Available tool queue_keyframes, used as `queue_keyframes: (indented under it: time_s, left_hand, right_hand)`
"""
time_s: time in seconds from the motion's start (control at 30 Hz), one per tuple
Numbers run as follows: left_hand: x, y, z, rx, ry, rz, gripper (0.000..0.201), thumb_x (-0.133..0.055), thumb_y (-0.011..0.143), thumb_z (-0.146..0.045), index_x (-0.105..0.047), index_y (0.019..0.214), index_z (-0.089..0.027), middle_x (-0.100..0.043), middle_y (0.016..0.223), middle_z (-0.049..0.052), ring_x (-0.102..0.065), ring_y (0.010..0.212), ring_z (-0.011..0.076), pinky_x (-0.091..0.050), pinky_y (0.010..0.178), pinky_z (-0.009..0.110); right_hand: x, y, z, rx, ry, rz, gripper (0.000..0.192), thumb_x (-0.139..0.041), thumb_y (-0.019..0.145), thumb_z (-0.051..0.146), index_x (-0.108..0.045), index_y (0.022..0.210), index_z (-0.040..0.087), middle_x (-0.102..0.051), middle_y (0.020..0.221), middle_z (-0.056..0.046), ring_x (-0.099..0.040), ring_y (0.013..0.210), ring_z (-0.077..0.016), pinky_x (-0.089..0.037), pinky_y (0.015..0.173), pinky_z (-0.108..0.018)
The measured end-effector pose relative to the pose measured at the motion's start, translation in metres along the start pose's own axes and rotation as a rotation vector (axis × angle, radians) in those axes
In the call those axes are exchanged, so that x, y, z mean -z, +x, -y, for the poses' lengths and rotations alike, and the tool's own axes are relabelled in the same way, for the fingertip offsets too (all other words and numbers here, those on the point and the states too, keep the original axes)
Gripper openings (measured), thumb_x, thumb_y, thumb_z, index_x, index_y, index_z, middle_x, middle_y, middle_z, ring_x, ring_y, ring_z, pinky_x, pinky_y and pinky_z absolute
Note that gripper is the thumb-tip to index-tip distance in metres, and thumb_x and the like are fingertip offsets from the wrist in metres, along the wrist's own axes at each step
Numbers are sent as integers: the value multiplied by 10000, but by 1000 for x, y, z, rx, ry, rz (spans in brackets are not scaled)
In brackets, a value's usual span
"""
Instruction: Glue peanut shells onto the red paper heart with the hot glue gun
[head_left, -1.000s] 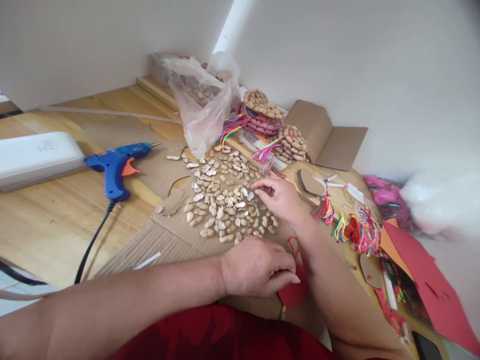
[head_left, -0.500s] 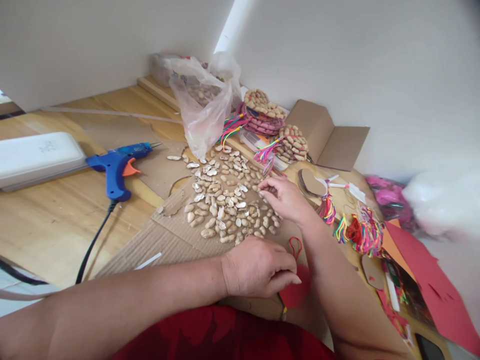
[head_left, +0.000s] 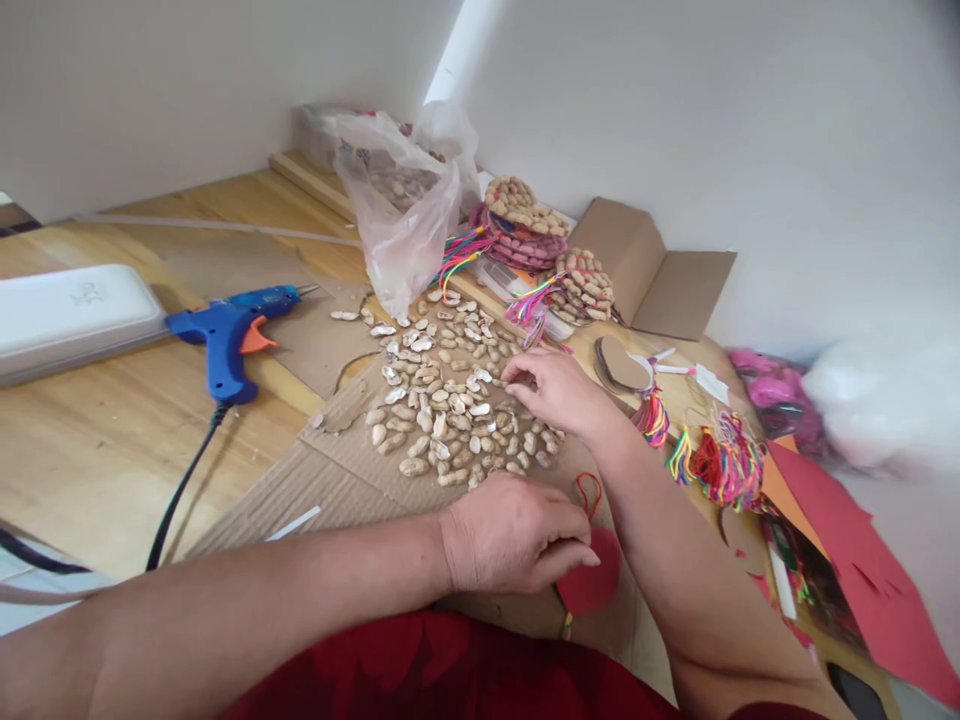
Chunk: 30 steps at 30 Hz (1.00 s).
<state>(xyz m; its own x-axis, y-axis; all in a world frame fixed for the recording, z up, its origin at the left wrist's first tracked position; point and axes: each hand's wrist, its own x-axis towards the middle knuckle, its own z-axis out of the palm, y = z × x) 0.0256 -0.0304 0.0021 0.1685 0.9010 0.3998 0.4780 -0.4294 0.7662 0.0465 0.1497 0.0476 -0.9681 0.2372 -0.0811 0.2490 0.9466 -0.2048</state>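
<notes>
Up close, the right hand [head_left: 559, 392] lays curled fingers [head_left: 517, 370] on the far right edge of the peanut shells [head_left: 450, 400] spread over corrugated cardboard [head_left: 330, 480]; whether they pinch one I cannot tell. Nearer the body, the left hand [head_left: 510, 533] pinches a red paper heart [head_left: 592, 580] with a red string loop. Further left on the desk [head_left: 90, 440] lies a blue glue gun [head_left: 225, 335]; colourful tassels [head_left: 720, 465] lie to the right.

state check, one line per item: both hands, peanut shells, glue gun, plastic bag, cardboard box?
left hand: closed, grip on red heart piece
right hand: fingers curled, fingertips on peanut shells
peanut shells: loose, spread over cardboard sheet
glue gun: lying on its side, unheld, corded
plastic bag: open, slumped
cardboard box: open, flaps out
</notes>
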Motion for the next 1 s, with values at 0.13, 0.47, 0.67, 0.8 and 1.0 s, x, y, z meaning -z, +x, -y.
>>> queue_keyframes:
  time_s: [0.13,0.47,0.67,0.8,1.0]
  left_hand:
    - [1,0,0,-4,-16,-3,217,-567,992,-340,-690,903,-185,-713,845,-1,-652,759,133,-441,680,242]
    - [2,0,0,3,-24,-1,206,-578,987,-332,-689,900,-182,-711,840,6,-654,750,137,-430,669,240]
    - [1,0,0,5,-16,0,207,-576,989,-331,-685,893,-183,-713,841,8,-661,761,138,-430,677,235]
    - [1,0,0,10,-13,-3,208,-581,984,-329,-691,887,-181,-717,842,2,-657,753,137,-429,676,238]
    - [1,0,0,5,-22,-8,217,-574,989,-337,-693,896,-182,-720,848,6,-656,756,136,-430,680,236]
  right_hand:
    - [2,-3,-3,33,5,18,122,-652,874,121,-734,929,194,-716,968,-51,-612,954,-218,-428,899,-337]
    - [6,11,-5,-56,19,-12,88,-680,835,128,-735,833,196,-701,825,-31,-620,806,-198,-434,781,-316]
    - [2,2,-2,-24,45,-76,92,-718,832,144,-734,916,176,-707,886,-46,-627,848,-197,-440,831,-311]
    - [-2,1,0,15,-24,-64,143,-719,828,121,-735,958,177,-711,955,-61,-619,939,-230,-428,905,-345]
    - [-6,3,-5,73,-96,-107,215,-637,838,46,-751,956,186,-706,958,-66,-584,925,-242,-428,907,-357]
